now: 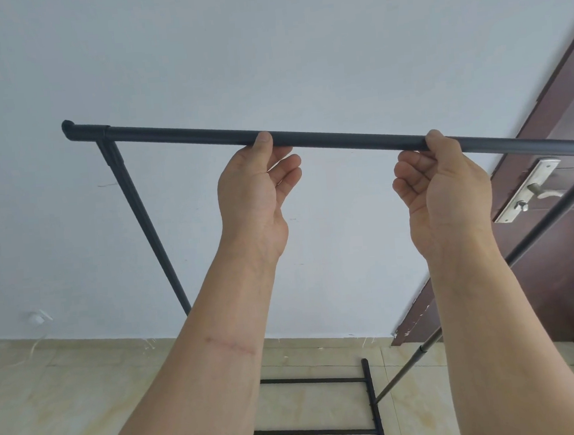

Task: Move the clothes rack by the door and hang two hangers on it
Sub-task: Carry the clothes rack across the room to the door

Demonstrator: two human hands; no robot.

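Note:
The black metal clothes rack (186, 136) stands in front of a white wall, its top bar running across the view from upper left to the right edge. My left hand (253, 182) holds the top bar near its middle, thumb in front and index finger over it. My right hand (442, 176) grips the same bar further right, thumb on the near side. Two side poles slope down to a bottom shelf of black bars (369, 403) on the floor. No hangers are in view.
A dark brown door (564, 264) with a silver lever handle (541, 190) stands at the right, just behind the rack's right pole. The floor (70, 406) is beige tile. A small white fitting (39, 317) sits low on the wall at left.

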